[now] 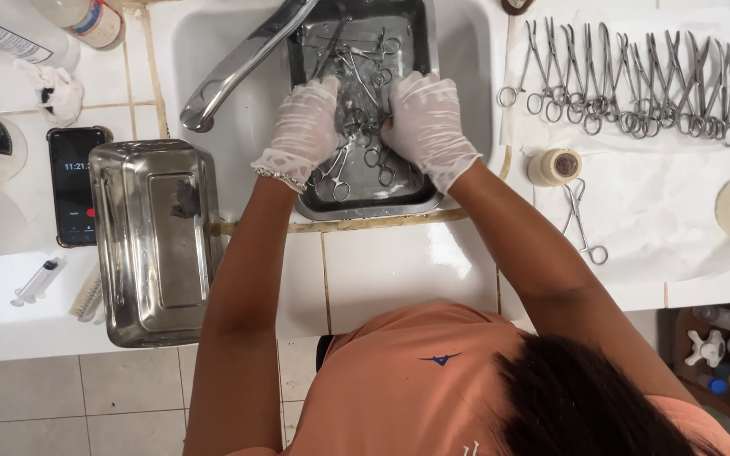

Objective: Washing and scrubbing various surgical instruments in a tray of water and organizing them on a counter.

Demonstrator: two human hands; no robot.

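Nearest the camera: the person's dark hair and an orange shirt. Both arms reach forward into a white sink. One steel tray sits in it, holding a tangled heap of surgical clamps; count not determinable. Left hand and right hand, both in white gloves, are closed together over one clamp; its ring handles point toward the person, long axis running front to back. The counter is white tile. On it: one lidded steel box, one phone, one syringe, a row of clamps on white paper, one stray clamp, two tape rolls.
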